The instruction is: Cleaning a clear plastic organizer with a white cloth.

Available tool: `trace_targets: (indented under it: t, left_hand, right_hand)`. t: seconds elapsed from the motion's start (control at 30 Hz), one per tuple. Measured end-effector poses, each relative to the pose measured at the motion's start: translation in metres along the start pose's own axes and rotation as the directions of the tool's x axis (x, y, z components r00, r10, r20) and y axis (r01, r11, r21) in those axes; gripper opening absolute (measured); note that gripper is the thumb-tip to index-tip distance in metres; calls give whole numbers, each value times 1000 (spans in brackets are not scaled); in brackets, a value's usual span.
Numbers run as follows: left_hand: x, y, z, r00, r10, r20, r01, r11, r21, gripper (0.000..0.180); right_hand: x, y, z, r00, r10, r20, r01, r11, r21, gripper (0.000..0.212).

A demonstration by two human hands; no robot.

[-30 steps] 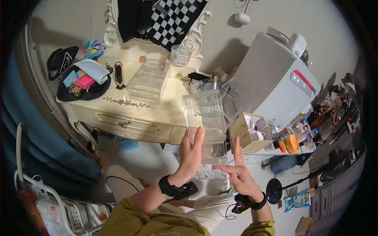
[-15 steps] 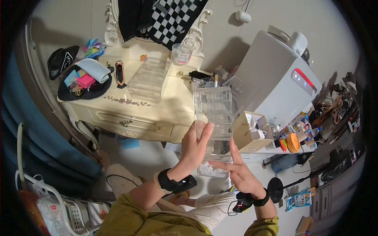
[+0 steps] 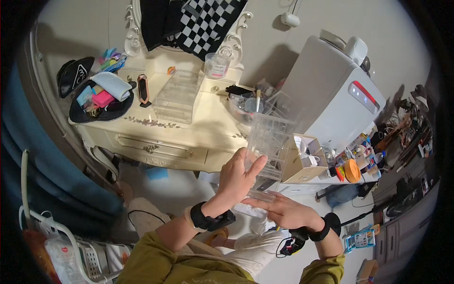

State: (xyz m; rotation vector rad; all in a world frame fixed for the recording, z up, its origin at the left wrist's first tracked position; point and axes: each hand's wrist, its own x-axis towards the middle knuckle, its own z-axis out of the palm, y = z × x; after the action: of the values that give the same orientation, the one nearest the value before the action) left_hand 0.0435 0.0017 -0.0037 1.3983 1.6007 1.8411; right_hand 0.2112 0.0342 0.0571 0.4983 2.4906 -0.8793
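Observation:
A clear plastic compartment organizer (image 3: pixel 269 137) is held up in front of the dressing table, tilted toward the right. My left hand (image 3: pixel 239 176) grips its left side, thumb across the front. At its lower end is my right hand (image 3: pixel 288 211), fingers bent under the bottom edge. A crumpled white cloth or tissue (image 3: pixel 255 211) hangs just below those fingers and seems to be held by them; the hand partly covers it. Another clear organizer (image 3: pixel 177 98) stands on the cream dressing table (image 3: pixel 215 142).
A black cap (image 3: pixel 101 106) filled with small items lies at the table's left. Near the mirror stands a clear tub (image 3: pixel 217 65). On the right are a beige box (image 3: pixel 300 163), a tall white appliance (image 3: pixel 326 85) and an orange lid (image 3: pixel 352 171). A blue curtain (image 3: pixel 42 165) hangs left.
The held organizer has swung to the right and leans more. My right hand has turned flatter under its lower end, and the white cloth has come lower. My left hand keeps its grip.

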Motion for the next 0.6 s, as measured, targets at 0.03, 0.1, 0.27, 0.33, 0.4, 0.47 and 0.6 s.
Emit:
trace_targets:
  t: [0.03,0.1,0.27,0.33,0.4,0.47,0.6]
  left_hand:
    - [-1,-1,1,999,-30,27,29,999,29,49]
    - [-4,4,0,998,-2,66,0,1000,28,49]
    - [-2,-7,5,997,60,57,-65,995,81,48]
    - [-3,-13,4,988,153,37,-155,986,55,47]
    - [-3,-17,0,990,138,32,-137,990,-27,47]
    - [-2,-19,0,992,127,28,-123,986,-110,46]
    - [-3,-10,-2,1000,-10,18,13,980,-197,43]
  right_hand:
    - [3,8,6,1000,1,-3,-1,1000,2,76]
    - [11,24,21,962,-237,-138,211,961,-178,80]
    - [15,33,17,972,-233,-37,226,966,-128,87]
    - [16,36,18,975,-224,-1,221,965,-142,88]
    - [11,24,12,965,-260,-43,258,965,-46,88]
    - [5,21,14,961,-265,-85,259,963,-74,88]
    - [6,13,21,954,-203,-221,156,965,-212,90]
